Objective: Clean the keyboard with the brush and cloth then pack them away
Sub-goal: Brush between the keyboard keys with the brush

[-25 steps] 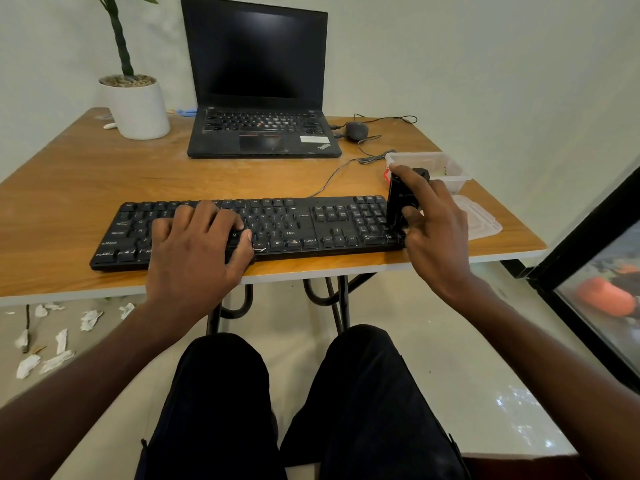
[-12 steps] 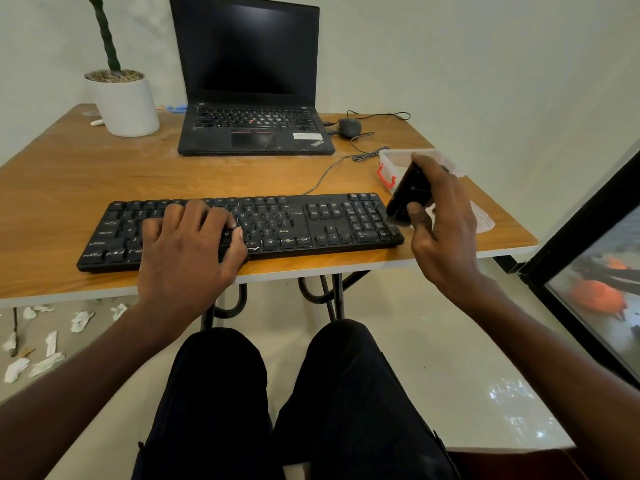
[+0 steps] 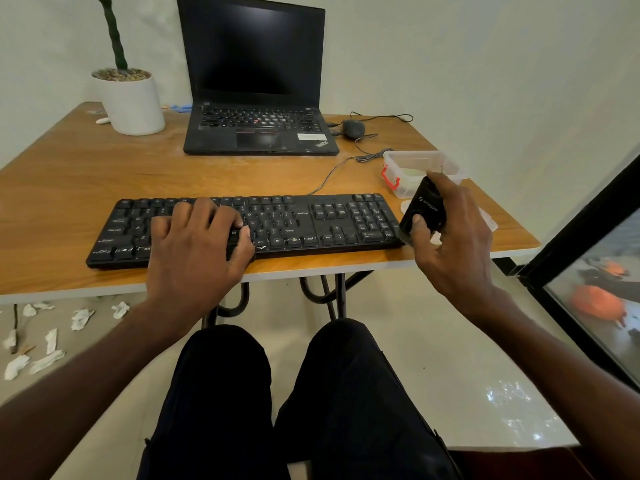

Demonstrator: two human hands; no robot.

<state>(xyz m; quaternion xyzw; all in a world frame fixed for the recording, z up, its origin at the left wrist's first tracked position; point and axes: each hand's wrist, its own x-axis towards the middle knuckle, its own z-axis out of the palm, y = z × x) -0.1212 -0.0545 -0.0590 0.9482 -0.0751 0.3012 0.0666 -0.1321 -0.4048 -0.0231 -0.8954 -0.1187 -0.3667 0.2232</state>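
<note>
Right hand (image 3: 453, 237) clamps the black brush (image 3: 423, 211), tilted, bristles down-left at the keyboard (image 3: 294, 220)'s right end, top toward the clear box (image 3: 420, 168) behind. Left hand (image 3: 197, 251) lies on the keys, fingers spread and bent.

Black keyboard (image 3: 242, 226) lies flat along the table's front edge; black brush (image 3: 420, 211) tilted at its right end

Left hand (image 3: 194, 251) flat on keyboard (image 3: 284, 223), right hand (image 3: 450, 237) gripping brush (image 3: 424, 207) — beside keyboard's right end
</note>
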